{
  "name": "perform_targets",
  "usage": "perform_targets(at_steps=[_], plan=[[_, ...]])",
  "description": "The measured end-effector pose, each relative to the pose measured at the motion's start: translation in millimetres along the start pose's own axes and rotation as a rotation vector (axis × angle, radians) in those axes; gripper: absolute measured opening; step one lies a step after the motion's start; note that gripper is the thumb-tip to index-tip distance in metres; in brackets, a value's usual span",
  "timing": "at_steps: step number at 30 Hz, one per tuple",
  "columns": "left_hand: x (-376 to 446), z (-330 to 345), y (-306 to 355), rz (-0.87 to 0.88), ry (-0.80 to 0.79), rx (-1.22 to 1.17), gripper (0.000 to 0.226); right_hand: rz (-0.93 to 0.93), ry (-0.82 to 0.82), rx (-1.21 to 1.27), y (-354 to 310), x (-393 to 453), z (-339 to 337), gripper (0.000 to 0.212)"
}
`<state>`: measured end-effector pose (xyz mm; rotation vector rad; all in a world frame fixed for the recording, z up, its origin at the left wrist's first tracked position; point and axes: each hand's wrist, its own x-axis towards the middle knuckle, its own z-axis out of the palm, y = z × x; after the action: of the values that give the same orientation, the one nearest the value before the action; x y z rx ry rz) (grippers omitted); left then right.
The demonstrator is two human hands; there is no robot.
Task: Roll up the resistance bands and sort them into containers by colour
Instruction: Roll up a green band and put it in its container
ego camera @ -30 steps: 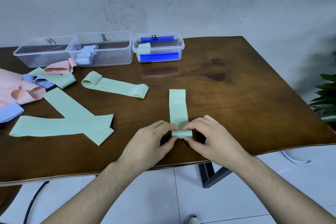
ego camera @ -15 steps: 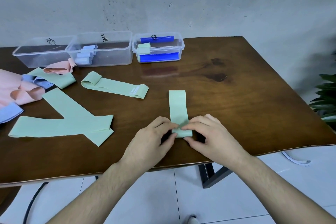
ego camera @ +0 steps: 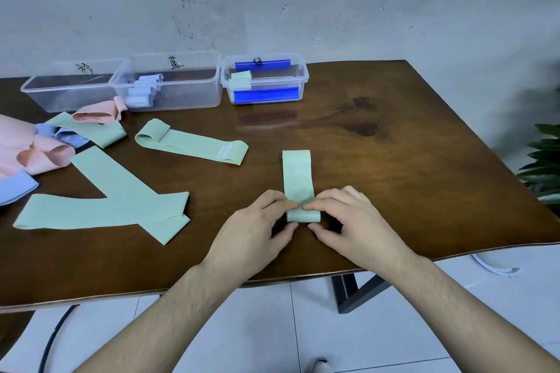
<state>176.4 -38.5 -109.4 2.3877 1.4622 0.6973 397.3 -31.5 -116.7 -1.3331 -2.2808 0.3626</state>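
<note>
- The left hand (ego camera: 257, 228) and right hand (ego camera: 353, 221) both pinch the rolled near end of a green band (ego camera: 297, 179), forefingers on top, thumbs at the near edge.
- The band's flat part runs toward 12 o'clock on the wooden table (ego camera: 394, 175).
- At 10 o'clock lie more green bands (ego camera: 194, 145), farther out pink and blue ones (ego camera: 18, 148).
- At 11 to 12 o'clock stand three clear containers (ego camera: 169, 82) by the wall.

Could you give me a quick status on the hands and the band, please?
Left hand and right hand pinch green band, near end rolled. Nothing blocking.
</note>
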Motion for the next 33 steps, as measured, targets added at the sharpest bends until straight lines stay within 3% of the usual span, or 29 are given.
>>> perform_targets(at_steps=[13,33], plan=[[10,2,-2,0.008,0.021,0.078,0.024,0.020,-0.002,0.025,3,6,0,0.034],[-17,-1,5,0.077,0.060,-0.015,0.020,-0.041,0.044,0.094,-8,-16,-5,0.027]])
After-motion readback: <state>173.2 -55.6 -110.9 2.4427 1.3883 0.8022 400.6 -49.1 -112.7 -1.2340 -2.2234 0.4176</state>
